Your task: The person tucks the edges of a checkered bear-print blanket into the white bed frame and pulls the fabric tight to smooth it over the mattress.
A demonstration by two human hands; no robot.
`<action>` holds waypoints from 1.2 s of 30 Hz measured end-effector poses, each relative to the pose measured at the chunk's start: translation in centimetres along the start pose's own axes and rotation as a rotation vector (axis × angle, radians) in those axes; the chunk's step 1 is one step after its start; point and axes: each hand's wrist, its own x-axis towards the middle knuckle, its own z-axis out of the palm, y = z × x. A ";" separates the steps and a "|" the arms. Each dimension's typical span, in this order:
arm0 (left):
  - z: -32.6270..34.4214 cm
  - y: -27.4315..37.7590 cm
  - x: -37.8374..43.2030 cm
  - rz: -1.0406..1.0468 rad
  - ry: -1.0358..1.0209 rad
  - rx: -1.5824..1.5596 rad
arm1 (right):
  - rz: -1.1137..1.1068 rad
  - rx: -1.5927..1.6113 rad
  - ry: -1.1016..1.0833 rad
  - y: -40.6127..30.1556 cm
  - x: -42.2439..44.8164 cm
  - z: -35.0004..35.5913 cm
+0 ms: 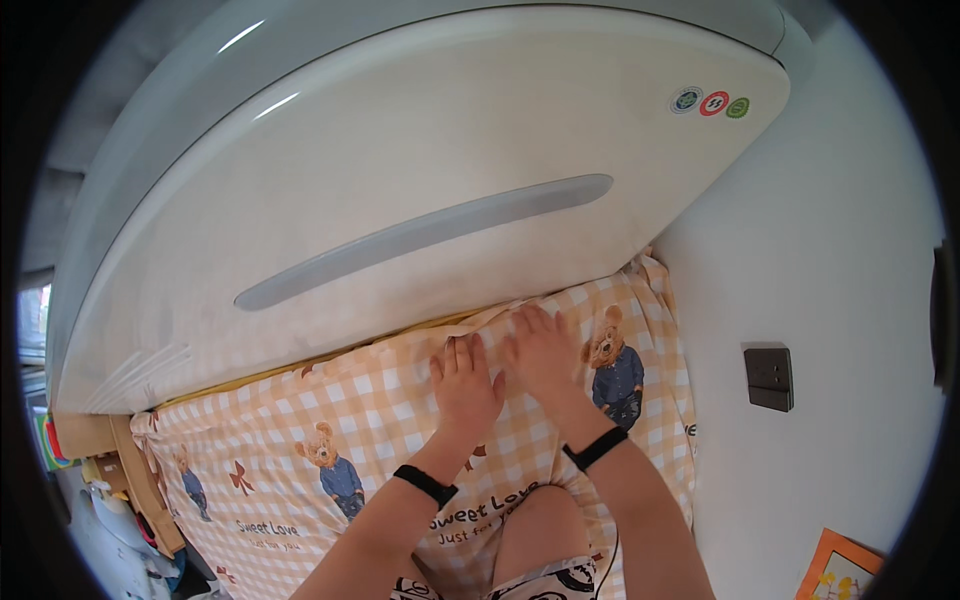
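An orange-and-white checked bedsheet (pixel 390 405) printed with teddy bears covers the bed under me. My left hand (pixel 466 386) lies palm down on the sheet near its far edge, fingers slightly spread, holding nothing visible. Just to its right, my right hand (pixel 541 349) presses on the sheet close to that edge, its fingertips against the cloth beside the white panel. Both wrists wear black bands. A bare knee (pixel 544 525) rests on the sheet below my hands.
A large white glossy panel (pixel 420 150) with a grey strip stands along the bed's far side. On the right, the pale wall (pixel 825 247) carries a black socket plate (pixel 769 377). An orange picture frame (pixel 814 562) is at lower right, a wooden bed frame (pixel 139 472) at left.
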 end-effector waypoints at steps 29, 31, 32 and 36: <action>2.7 -0.6 9.2 -0.745 -0.711 -0.118 | 0.057 0.080 -0.404 1.3 1.7 5.5; 3.6 -3.2 10.6 -0.597 -1.046 -0.025 | 0.021 0.111 -0.404 -0.4 2.6 5.6; 3.6 -3.6 10.9 -0.601 -1.047 -0.013 | 0.014 0.098 -0.449 -1.1 3.0 5.0; 4.8 -0.4 12.9 -0.880 -0.901 -0.176 | 0.087 0.026 -0.542 0.6 2.6 4.9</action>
